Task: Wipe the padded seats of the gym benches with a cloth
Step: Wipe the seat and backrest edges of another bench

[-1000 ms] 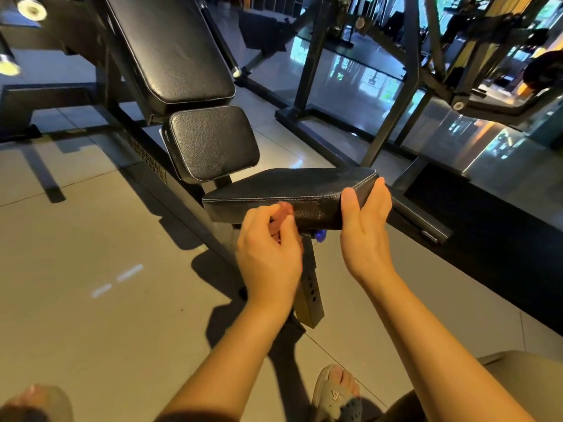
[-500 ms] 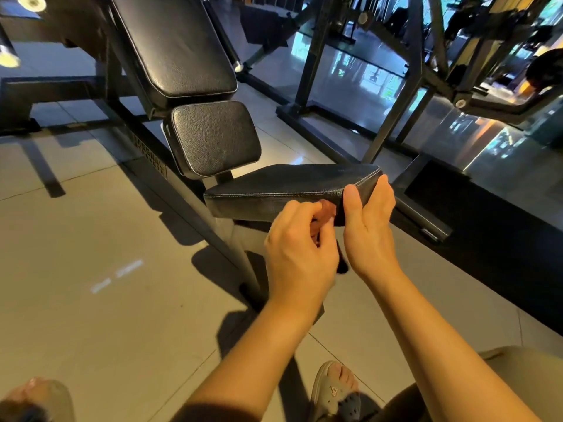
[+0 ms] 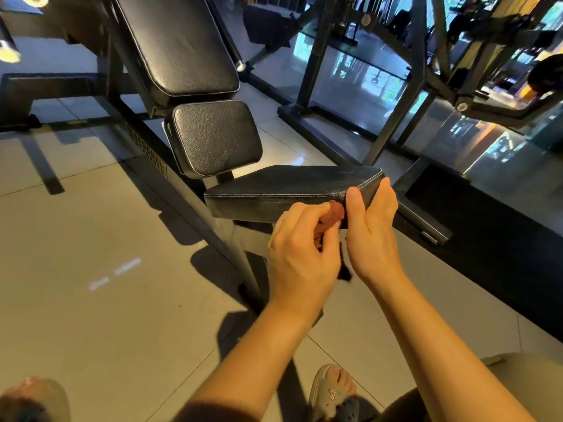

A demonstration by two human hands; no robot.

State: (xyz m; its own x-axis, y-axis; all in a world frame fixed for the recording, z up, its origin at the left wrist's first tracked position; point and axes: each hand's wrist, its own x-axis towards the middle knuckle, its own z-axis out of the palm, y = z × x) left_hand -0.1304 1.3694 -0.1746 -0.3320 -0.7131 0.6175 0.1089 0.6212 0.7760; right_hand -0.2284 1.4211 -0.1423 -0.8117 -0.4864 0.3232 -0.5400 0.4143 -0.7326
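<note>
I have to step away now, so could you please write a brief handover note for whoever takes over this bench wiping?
Left hand grips the bunched reddish-brown cloth, pressing it on the front edge of the seat pad, near its right corner.
Right hand holds that corner, thumb on the front edge.
Done: in the last second the cloth swept the front edge from about its middle to the right.
Left: likely the lower back pad and backrest; whether the seat top is wiped cannot be told.
</note>
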